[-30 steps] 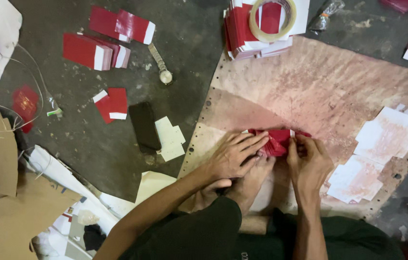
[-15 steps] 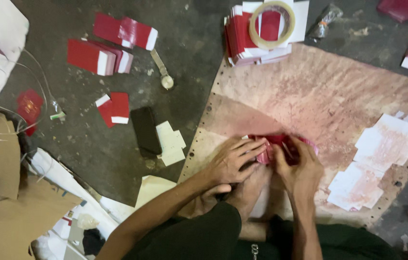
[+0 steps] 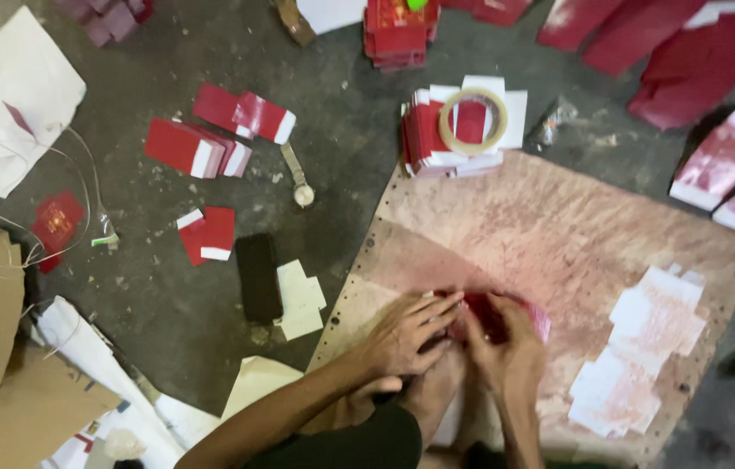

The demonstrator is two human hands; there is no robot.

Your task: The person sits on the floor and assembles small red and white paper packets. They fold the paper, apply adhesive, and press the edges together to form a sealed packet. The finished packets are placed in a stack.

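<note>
Both my hands press on a small red paper piece (image 3: 489, 314) that lies on a stained pinkish work board (image 3: 558, 234). My left hand (image 3: 402, 334) covers its left end with the fingers spread flat. My right hand (image 3: 506, 347) grips its right part, fingers curled over it. Most of the red piece is hidden under my fingers. My foot shows just below the hands.
A stack of red-and-white folded pieces with a tape roll (image 3: 471, 122) on top sits beyond the board. White paper slips (image 3: 645, 347) lie at the board's right. More red pieces (image 3: 198, 148), a black block (image 3: 259, 278), a wristwatch (image 3: 298, 178) and cardboard (image 3: 3, 365) are scattered on the dark floor.
The view has tilted up, showing more red stacks at the far side. My hands stay on the red piece, the right hand now curled further over it.
</note>
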